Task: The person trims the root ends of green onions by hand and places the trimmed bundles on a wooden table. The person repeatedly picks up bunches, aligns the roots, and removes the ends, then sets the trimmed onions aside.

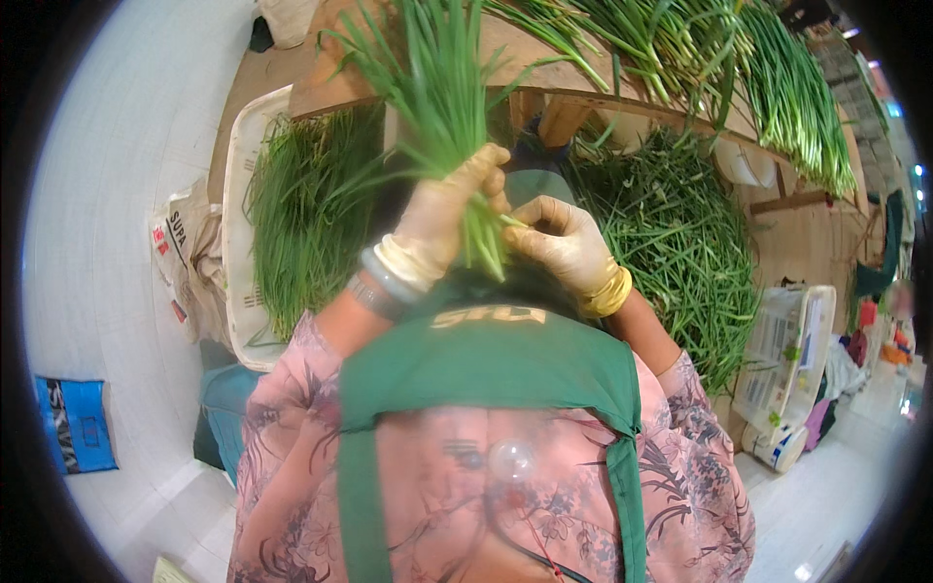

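Observation:
My left hand (430, 215), in a pale, stained glove, is closed around a bunch of long green allium-like stalks (448, 95). Their leaves fan out upward over the table's edge, and the pale cut ends (485, 251) point down towards my lap. My right hand (565, 244), in a glove with a yellow cuff, is beside those ends. Its thumb and forefinger pinch a thin pale stalk (514, 221) at the side of the bunch; whether this stalk is still part of the bunch, I cannot tell. Leaf tips are blurred.
On the wooden table (525, 69) lie loose stalks (656, 51) and a neat row of greens (794, 109). A white plastic crate (240, 321) of long greens (313, 218) stands left. Loose leaves (678, 240) are heaped right, near another white crate (783, 357). A printed sack (193, 255) lies left.

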